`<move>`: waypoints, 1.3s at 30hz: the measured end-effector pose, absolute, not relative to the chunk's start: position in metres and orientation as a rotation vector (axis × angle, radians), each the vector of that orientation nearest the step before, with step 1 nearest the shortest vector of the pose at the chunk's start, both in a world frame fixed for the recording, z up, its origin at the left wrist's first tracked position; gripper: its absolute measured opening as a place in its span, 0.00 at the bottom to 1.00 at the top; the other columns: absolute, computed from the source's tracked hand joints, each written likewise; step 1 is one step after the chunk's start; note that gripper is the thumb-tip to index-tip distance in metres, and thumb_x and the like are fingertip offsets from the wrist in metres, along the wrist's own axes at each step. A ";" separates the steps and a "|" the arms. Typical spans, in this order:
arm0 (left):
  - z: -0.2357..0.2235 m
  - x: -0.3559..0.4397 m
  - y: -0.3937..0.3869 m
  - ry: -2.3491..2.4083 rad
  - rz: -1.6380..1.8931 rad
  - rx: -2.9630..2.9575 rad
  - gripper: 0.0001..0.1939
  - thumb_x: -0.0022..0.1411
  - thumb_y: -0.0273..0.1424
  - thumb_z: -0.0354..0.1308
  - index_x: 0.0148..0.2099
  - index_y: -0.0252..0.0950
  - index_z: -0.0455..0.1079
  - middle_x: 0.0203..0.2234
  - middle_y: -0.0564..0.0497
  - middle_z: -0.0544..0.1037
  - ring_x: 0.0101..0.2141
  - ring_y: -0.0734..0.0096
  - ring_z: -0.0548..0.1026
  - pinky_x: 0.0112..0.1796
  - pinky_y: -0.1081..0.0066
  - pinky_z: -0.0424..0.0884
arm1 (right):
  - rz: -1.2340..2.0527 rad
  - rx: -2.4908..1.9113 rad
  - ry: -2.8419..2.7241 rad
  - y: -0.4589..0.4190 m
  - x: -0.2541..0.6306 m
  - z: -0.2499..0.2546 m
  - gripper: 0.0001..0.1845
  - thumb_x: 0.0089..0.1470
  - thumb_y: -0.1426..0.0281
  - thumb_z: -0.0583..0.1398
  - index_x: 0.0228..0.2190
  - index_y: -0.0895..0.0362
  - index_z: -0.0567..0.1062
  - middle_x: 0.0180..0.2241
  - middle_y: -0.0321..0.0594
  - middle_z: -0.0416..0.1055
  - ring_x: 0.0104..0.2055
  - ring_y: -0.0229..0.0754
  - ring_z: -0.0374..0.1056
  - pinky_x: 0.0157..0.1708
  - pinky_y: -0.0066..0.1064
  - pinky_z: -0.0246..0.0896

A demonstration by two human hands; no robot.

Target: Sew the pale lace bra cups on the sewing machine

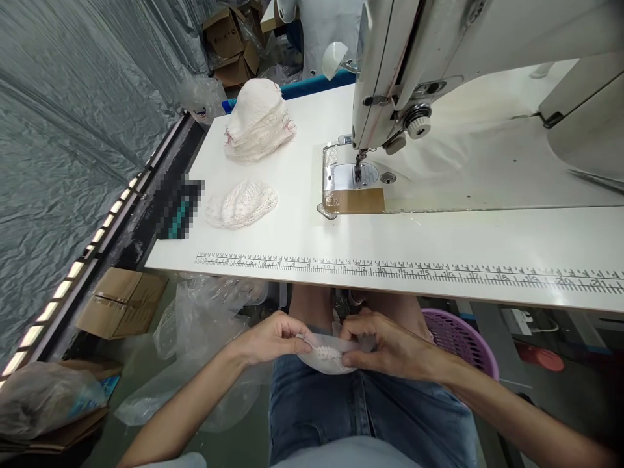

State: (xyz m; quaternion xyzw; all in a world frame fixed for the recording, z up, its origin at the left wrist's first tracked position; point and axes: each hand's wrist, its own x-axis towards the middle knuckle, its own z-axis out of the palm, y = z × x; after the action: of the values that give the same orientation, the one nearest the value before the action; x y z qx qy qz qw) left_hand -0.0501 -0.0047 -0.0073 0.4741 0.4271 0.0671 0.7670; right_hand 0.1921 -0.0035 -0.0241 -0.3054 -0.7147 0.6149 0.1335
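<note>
Over my lap, below the table edge, a small white fabric cup with a lacy strip is stretched between my two hands. My left hand pinches its left end between thumb and fingers. Gripping the opposite end is my right hand, thumb in front and fingers behind. On the white table above lies a lace piece, with a stack of pale, cup-shaped fabric pieces behind it. The sewing machine stands to the right, its needle and presser foot over the metal plate.
A printed ruler runs along the table's front edge. Under the table to the right is a purple basket. Clear plastic bags and a cardboard box sit at the left. Behind the table is another person in pale clothing.
</note>
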 end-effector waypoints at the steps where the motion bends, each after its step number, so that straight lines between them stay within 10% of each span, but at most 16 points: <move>1: -0.006 -0.050 -0.004 0.914 0.138 1.046 0.14 0.54 0.36 0.61 0.40 0.32 0.76 0.33 0.45 0.79 0.34 0.68 0.75 0.38 0.71 0.69 | 1.761 -0.865 -2.079 -0.003 0.191 -0.024 0.11 0.54 0.63 0.58 0.26 0.57 0.72 0.25 0.33 0.67 0.28 0.36 0.61 0.29 0.27 0.52; 10: 0.000 -0.025 0.003 0.946 0.018 1.323 0.13 0.49 0.35 0.64 0.35 0.31 0.77 0.22 0.52 0.76 0.24 0.75 0.70 0.26 0.79 0.63 | 1.741 -0.784 -2.179 0.006 0.188 -0.020 0.12 0.55 0.64 0.57 0.27 0.58 0.74 0.24 0.33 0.65 0.26 0.34 0.60 0.27 0.26 0.51; 39: -0.009 -0.043 -0.008 1.013 0.065 1.040 0.12 0.47 0.36 0.66 0.33 0.33 0.78 0.26 0.48 0.79 0.27 0.72 0.74 0.31 0.76 0.67 | 2.229 -0.723 -1.812 0.011 0.206 -0.036 0.15 0.47 0.61 0.63 0.30 0.60 0.79 0.29 0.38 0.71 0.31 0.38 0.67 0.31 0.26 0.61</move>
State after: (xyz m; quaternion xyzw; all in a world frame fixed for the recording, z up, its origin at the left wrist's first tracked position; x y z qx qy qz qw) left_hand -0.0425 -0.0077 -0.0088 0.4754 0.4632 0.0297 0.7473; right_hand 0.2061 0.0110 -0.0358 -0.2430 -0.6092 0.7495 0.0895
